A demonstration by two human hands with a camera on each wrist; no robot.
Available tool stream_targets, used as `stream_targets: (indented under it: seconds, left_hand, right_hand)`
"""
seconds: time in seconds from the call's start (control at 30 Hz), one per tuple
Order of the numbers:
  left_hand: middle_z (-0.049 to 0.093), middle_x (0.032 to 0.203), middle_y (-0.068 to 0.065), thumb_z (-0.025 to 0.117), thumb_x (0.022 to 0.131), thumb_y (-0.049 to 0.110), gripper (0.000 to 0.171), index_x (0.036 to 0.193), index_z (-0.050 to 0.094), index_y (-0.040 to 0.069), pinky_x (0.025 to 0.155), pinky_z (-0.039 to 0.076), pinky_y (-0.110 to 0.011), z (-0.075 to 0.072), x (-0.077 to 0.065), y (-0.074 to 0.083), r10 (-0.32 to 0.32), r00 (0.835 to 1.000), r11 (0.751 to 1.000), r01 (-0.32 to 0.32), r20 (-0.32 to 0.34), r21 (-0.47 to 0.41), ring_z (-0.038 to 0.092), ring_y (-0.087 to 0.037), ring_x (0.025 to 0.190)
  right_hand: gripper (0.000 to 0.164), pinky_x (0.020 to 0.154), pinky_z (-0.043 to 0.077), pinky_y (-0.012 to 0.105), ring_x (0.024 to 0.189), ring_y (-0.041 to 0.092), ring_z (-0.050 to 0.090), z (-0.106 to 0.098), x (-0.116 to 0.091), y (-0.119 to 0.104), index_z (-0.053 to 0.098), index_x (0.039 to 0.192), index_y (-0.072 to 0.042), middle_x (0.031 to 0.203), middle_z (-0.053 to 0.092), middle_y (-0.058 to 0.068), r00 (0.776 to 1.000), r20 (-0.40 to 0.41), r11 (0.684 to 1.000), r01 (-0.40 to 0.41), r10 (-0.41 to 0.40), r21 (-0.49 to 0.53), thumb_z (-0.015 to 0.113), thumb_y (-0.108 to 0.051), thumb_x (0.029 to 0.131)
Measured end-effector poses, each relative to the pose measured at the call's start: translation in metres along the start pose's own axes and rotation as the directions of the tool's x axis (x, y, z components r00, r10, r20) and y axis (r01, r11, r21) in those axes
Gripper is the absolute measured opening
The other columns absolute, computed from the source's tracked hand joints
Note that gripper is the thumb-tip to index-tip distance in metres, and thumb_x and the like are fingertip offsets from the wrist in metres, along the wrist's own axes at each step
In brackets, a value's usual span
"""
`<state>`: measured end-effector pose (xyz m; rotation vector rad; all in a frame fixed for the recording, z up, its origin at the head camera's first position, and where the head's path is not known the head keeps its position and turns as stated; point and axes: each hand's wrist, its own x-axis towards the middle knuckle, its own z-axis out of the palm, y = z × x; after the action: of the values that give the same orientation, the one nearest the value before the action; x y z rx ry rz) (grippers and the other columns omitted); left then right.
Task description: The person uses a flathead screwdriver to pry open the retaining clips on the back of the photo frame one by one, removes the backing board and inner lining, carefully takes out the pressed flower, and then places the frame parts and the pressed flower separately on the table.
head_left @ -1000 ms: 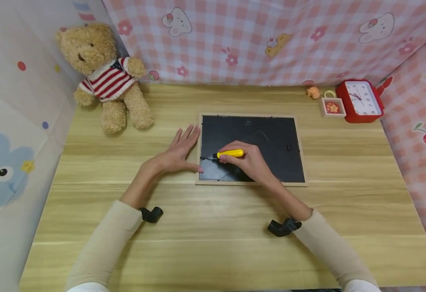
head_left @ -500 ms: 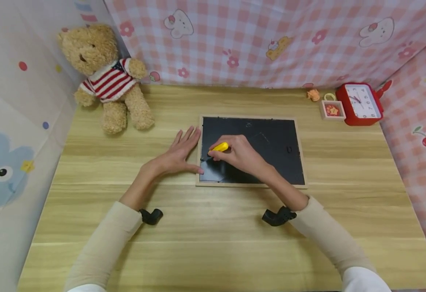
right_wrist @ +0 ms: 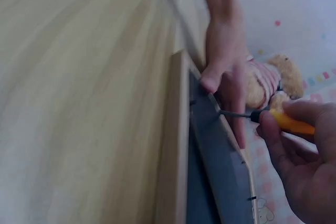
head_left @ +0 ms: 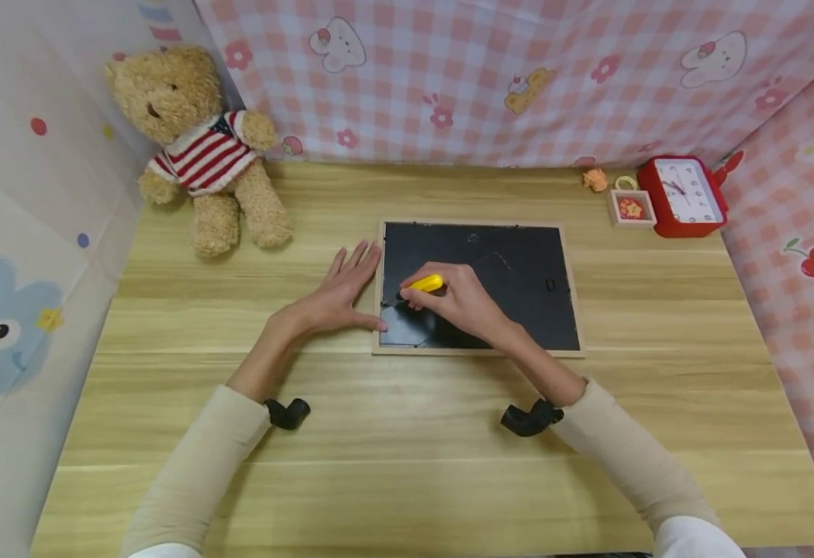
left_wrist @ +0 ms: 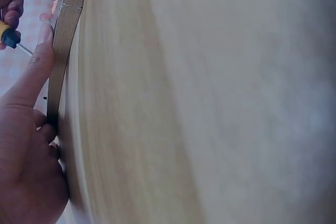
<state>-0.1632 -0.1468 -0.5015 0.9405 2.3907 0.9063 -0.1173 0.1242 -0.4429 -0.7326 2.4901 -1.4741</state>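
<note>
A picture frame (head_left: 512, 287) lies back side up on the table, with a black backing board in a pale wooden rim. Small dark tabs sit along its inner edges. My right hand (head_left: 459, 298) pinches a screwdriver (head_left: 426, 284) with a yellow handle and black collar. In the right wrist view the metal shaft of the screwdriver (right_wrist: 286, 121) reaches the frame's left inner edge, at or very near a tab. My left hand (head_left: 337, 294) is spread beside that left rim, fingers straight against it, thumb over the edge. One corner of the backing looks lighter from glare.
A teddy bear (head_left: 201, 151) in a striped shirt sits at the back left. At the back right are a red alarm clock (head_left: 682, 198), a small box with a star (head_left: 632, 209), a yellow ring (head_left: 626, 183) and a crumpled orange piece (head_left: 594, 180). A checked cloth hangs behind.
My right hand has shifted slightly left, and the screwdriver has gone from lying low to a steeper tilt with its handle raised. My left hand stays in place on the frame.
</note>
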Motion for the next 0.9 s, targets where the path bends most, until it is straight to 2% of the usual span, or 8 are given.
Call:
stream_targets:
  seconds: [0.17, 0.47, 0.63, 0.77, 0.9]
  left_hand:
    - [-0.007, 0.185, -0.016, 0.083, 0.090, 0.066, 0.137, 0.175, -0.004, 0.002, 0.134, -0.023, -0.046, -0.002, -0.001, 0.004, -0.001, 1.000, 1.000, 0.001, 0.009, -0.028, -0.018, -0.029, 0.171]
    - [-0.008, 0.185, -0.014, 0.085, 0.090, 0.062, 0.136, 0.175, -0.004, 0.003, 0.134, -0.024, -0.045, 0.000, 0.000, 0.004, 0.000, 1.000, 1.000, 0.000, 0.009, -0.010, -0.020, -0.026, 0.171]
    - [-0.010, 0.184, -0.013, 0.084, 0.090, 0.063, 0.136, 0.175, -0.004, 0.004, 0.133, -0.024, -0.045, -0.001, 0.000, 0.002, -0.005, 1.000, 1.000, 0.005, 0.006, -0.013, -0.021, -0.025, 0.170]
    - [-0.011, 0.184, -0.013, 0.086, 0.091, 0.058, 0.135, 0.175, -0.005, 0.004, 0.133, -0.025, -0.045, -0.001, 0.000, -0.001, -0.013, 1.000, 1.000, 0.013, 0.012, -0.012, -0.022, -0.024, 0.170]
    - [-0.010, 0.184, -0.013, 0.087, 0.091, 0.053, 0.134, 0.175, -0.004, 0.003, 0.133, -0.025, -0.045, -0.001, 0.001, -0.001, -0.009, 1.000, 1.000, 0.010, 0.012, -0.021, -0.022, -0.025, 0.170]
  right_hand:
    - [0.014, 0.072, 0.065, 0.028, 0.077, 0.018, 0.077, 0.002, 0.003, -0.005, 0.083, 0.112, 0.000, 0.098, 0.080, 0.011, 1.000, 0.010, 1.000, 0.009, -0.009, -0.030, 0.078, -0.009, 0.103]
    - [0.015, 0.065, 0.060, 0.026, 0.072, 0.019, 0.074, 0.005, 0.024, -0.032, 0.081, 0.106, 0.004, 0.090, 0.078, 0.014, 0.995, 0.089, 0.980, 0.053, -0.036, -0.194, 0.077, -0.010, 0.104]
    - [0.015, 0.065, 0.058, 0.027, 0.069, 0.018, 0.070, 0.009, 0.030, -0.040, 0.081, 0.100, 0.003, 0.086, 0.076, 0.012, 0.993, 0.106, 0.957, 0.081, -0.054, -0.278, 0.077, -0.012, 0.104]
    - [0.019, 0.065, 0.054, 0.028, 0.066, 0.018, 0.064, 0.014, 0.035, -0.048, 0.078, 0.094, 0.002, 0.082, 0.074, 0.012, 0.989, 0.133, 0.931, 0.101, -0.057, -0.350, 0.077, -0.013, 0.104]
    - [0.019, 0.064, 0.053, 0.028, 0.064, 0.018, 0.063, 0.016, 0.039, -0.055, 0.077, 0.095, 0.003, 0.081, 0.073, 0.013, 0.988, 0.154, 0.915, 0.092, -0.033, -0.392, 0.077, -0.014, 0.104]
